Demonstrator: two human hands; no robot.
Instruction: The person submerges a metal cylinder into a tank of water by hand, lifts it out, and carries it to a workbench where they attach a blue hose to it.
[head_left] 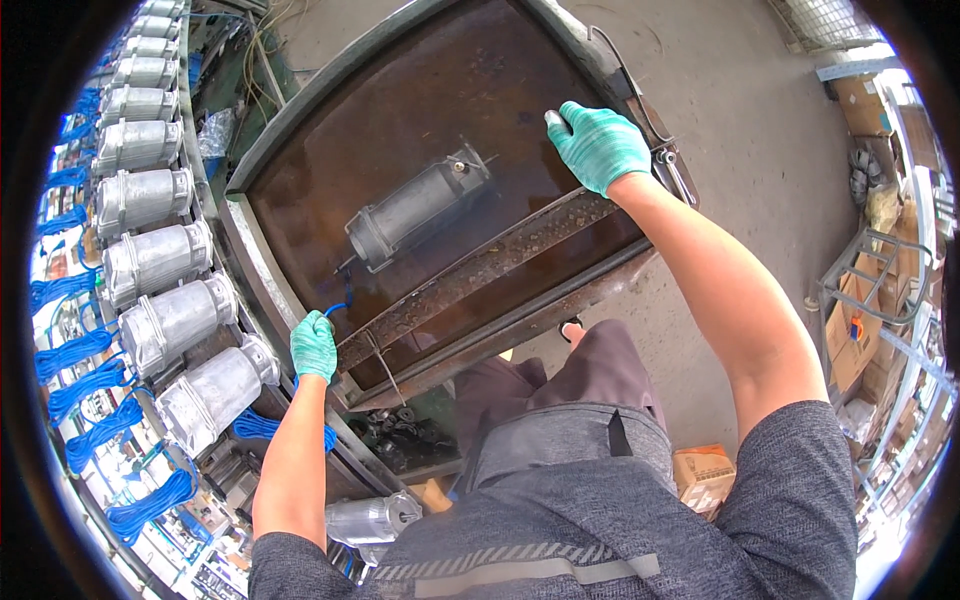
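A grey cylindrical motor (418, 212) lies in brown liquid inside a metal tank (300, 112), with a small brass-coloured fitting on its far end. From its near end a blue cable (337, 308) runs to my left hand (314, 346), which is in a green glove and closed on the cable at the tank's left edge. My right hand (600, 150), also gloved in green, is over the tank's right side, beyond a rusty crossbar (480, 262). Its fingers are curled, with a small grey tip showing at them; what they hold, if anything, is hidden.
A row of similar motors (160, 262) with coiled blue cables (90, 388) stands along the left. A bent metal rod and fitting (664, 158) are at the tank's right corner. Cardboard boxes (702, 475) and a metal rack (872, 275) stand to the right.
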